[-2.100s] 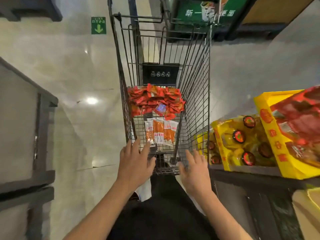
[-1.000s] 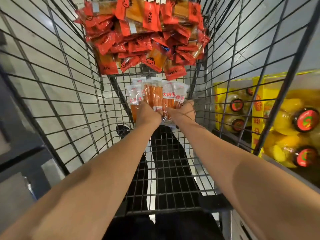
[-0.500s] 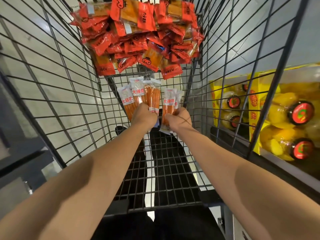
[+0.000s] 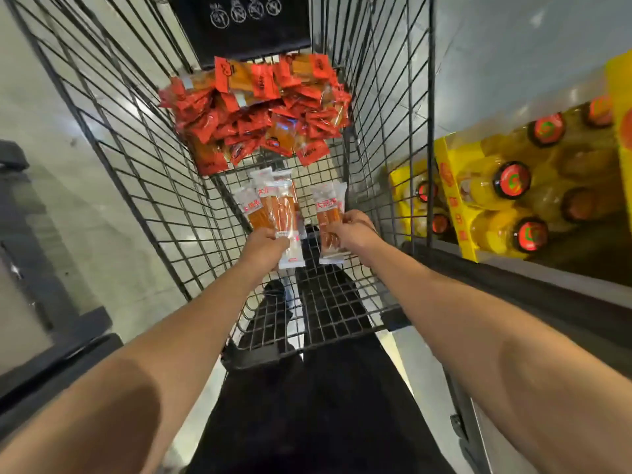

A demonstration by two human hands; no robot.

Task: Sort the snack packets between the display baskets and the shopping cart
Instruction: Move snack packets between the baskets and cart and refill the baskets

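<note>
Clear-wrapped orange stick packets [image 4: 273, 210] are held fanned above the wire floor of the shopping cart [image 4: 328, 302], several in the left hand [image 4: 265, 246] and a smaller bunch, the second packet bunch [image 4: 329, 213], in the right hand [image 4: 352, 230], with the fingers of both hands curled tight around the lower ends of the wrappers. Both bunches are kept apart from the heap of red packets [image 4: 260, 111] piled against the cart's far end under the black panel [image 4: 239, 25]. The step in hand is judged to be the lift-out, and it is best done straight up between the wire walls, so that no wrapper corner is snagged on the mesh. The slippery film is likely to slide, so each fan is better squared up and pinched lower before it is carried. To the right, outside the cart, yellow cartons of bottles [image 4: 506, 200] are seen on a shelf; no display basket is visible, so the destination cannot be told.
</note>
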